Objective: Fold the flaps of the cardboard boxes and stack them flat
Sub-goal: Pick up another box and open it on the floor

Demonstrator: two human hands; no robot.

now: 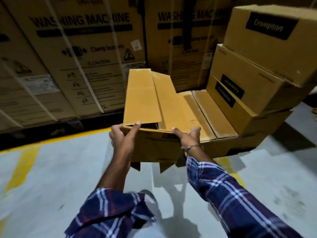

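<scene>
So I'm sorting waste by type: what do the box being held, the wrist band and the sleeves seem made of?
The held box looks like plain brown corrugated cardboard, matte, with creased flaps. The bangle on the right wrist looks like thin metal, as it glints silvery. The sleeves look like woven cloth, blue and white check with soft folds; the fibre cannot be told.

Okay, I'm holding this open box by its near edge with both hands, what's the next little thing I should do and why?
Probably press the left top flap down flat. It still tilts up, leaving a dark gap at the box rim, while the flap beside it lies lower. Your left hand already has a thumb at that flap's edge; your right hand grips the rim.
</scene>
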